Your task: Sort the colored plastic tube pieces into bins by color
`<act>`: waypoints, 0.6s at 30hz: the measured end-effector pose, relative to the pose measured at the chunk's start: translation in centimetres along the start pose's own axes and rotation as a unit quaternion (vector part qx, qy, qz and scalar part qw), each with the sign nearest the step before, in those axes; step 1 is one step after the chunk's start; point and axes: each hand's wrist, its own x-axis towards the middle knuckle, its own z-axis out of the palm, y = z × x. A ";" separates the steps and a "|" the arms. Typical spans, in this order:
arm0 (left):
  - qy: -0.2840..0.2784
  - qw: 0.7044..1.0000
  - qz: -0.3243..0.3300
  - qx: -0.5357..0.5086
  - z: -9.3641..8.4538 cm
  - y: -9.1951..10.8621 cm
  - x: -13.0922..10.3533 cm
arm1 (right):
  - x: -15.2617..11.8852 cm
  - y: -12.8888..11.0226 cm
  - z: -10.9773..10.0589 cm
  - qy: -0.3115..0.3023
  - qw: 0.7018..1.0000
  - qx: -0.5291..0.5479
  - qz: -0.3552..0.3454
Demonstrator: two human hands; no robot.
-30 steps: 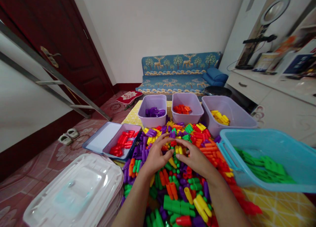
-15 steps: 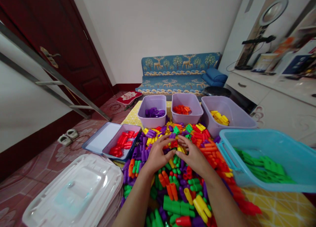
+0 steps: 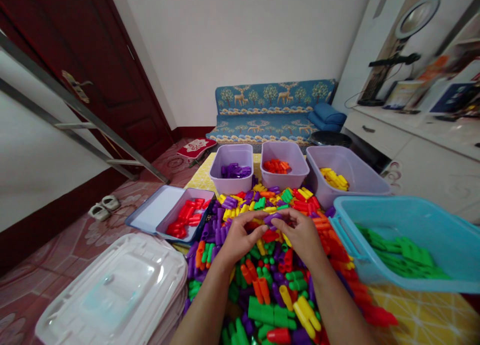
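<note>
A purple plastic toy piece (image 3: pixel 272 220) is held between my two hands, above a heap of bullet-shaped pieces in red, orange, yellow, green and purple. My left hand (image 3: pixel 243 237) pinches it from the left with thumb and fingers. From the right, my right hand (image 3: pixel 300 231) grips the same piece, thumb in front and fingers curled behind. Right below my fingers lies a red piece (image 3: pixel 269 235). Nearer to me in the heap are joined orange pieces (image 3: pixel 260 288), a green block of pieces (image 3: pixel 268 312) and yellow pieces (image 3: pixel 306 317).
Lilac bins with purple (image 3: pixel 231 185), orange (image 3: pixel 284 181) and yellow pieces (image 3: pixel 326 185) line the back. A blue tub (image 3: pixel 397 205) with green pieces stands right; a shallow case (image 3: pixel 144 212) with red pieces lies left, beside stacked white lids (image 3: pixel 112 285). A ladder (image 3: pixel 86 126) leans further left.
A purple piece is now between my fingers, where a red one showed before. My right hand has shifted slightly right, and its fingers have closed in.
</note>
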 end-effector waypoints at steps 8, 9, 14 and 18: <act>0.039 0.999 0.000 0.021 0.3 0.0 0.0 | 0.0 -0.3 -0.7 0.009 0.999 0.030 -0.028; 0.037 0.999 0.000 0.018 0.3 0.2 0.0 | -0.1 -0.4 -0.9 0.011 0.999 0.017 -0.035; 0.008 0.998 0.037 0.052 0.2 1.4 -0.2 | -0.5 -1.1 -1.3 -0.048 0.998 -0.028 -0.017; 0.043 0.994 0.036 0.099 0.3 1.6 -0.2 | -0.7 -1.6 -1.0 -0.051 0.998 0.017 0.014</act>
